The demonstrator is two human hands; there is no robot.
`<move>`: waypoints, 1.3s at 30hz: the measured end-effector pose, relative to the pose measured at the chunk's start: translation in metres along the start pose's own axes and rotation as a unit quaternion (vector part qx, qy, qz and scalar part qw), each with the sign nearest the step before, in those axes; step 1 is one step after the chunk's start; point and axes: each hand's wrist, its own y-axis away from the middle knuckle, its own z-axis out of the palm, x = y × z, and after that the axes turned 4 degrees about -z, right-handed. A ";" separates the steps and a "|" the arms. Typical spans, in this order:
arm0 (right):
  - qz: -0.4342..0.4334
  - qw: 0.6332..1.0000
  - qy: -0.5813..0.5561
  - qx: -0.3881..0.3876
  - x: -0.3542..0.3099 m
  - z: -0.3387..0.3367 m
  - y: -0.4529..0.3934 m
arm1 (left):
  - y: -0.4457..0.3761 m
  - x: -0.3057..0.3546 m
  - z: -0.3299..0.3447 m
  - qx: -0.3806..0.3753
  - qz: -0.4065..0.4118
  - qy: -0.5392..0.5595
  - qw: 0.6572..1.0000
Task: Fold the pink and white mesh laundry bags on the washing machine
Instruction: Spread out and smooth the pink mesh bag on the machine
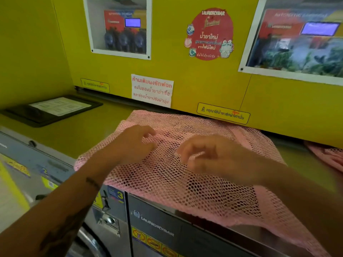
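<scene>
A pink mesh laundry bag point(167, 175) lies spread over the top of the washing machine point(154, 225), its near right corner hanging over the front edge. My left hand point(135, 143) rests on the bag's left part with fingers curled loosely on the mesh. Just above the bag's middle hovers my right hand point(209, 156), blurred, its fingers bent and apart with nothing in them. A second pink bag point(328, 154) peeks in at the right edge. No white bag is in view.
A yellow wall panel point(185, 86) with stickers and notices rises directly behind the bag. A black tray holding a paper sheet point(55, 108) lies on the machine top at the far left. The coin box and control panel point(109, 206) face me below.
</scene>
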 end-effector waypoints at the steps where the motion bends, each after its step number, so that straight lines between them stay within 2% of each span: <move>1: 0.005 0.999 0.026 0.048 0.012 -0.010 -0.007 | -0.002 0.005 0.007 0.023 -0.003 -0.007 1.000; 3: 0.041 0.973 0.192 0.120 0.052 -0.029 -0.022 | -0.004 0.016 0.023 0.024 -0.028 -0.057 0.998; 5: 0.160 0.934 0.298 0.114 0.101 -0.041 -0.024 | -0.003 0.022 0.041 -0.030 -0.054 -0.133 0.989; 8: 0.336 0.898 0.280 0.057 0.156 -0.047 -0.002 | -0.003 0.012 0.052 -0.098 -0.065 -0.205 0.972; 10: 0.385 0.882 0.270 0.025 0.162 -0.044 0.019 | -0.006 0.001 0.047 -0.118 -0.048 -0.211 0.969; 13: 0.387 0.889 0.245 0.001 0.138 -0.038 0.043 | -0.013 -0.016 0.034 -0.126 -0.007 -0.197 0.972; 15: 0.383 0.897 0.222 0.008 0.123 -0.035 0.057 | -0.020 -0.019 0.027 -0.102 0.007 -0.179 0.979; 19: 0.377 0.875 0.279 0.121 0.120 -0.044 0.075 | -0.031 0.012 0.032 -0.016 0.088 -0.128 0.988; 21: 0.397 0.863 0.273 0.151 0.133 -0.048 0.083 | -0.033 0.039 0.042 -0.024 0.121 -0.096 0.988; 23: 0.415 0.859 0.265 0.142 0.148 -0.044 0.093 | -0.036 0.056 0.053 -0.041 0.143 -0.098 0.984; 25: 0.409 0.863 0.270 0.120 0.155 -0.036 0.103 | -0.042 0.055 0.065 -0.074 0.127 -0.125 0.981; 29: 0.407 0.873 0.239 0.127 0.149 -0.037 0.122 | -0.034 0.033 0.077 -0.149 0.031 -0.200 0.968; 33: 0.433 0.864 0.247 0.072 0.161 -0.048 0.137 | -0.017 0.038 0.060 -0.209 -0.017 -0.229 0.950; 35: 0.428 0.862 0.260 0.083 0.162 -0.055 0.137 | -0.018 0.043 0.051 -0.208 -0.016 -0.212 0.955; 39: 0.424 0.850 0.295 0.107 0.155 -0.053 0.122 | -0.023 0.064 0.055 -0.127 0.022 -0.187 0.974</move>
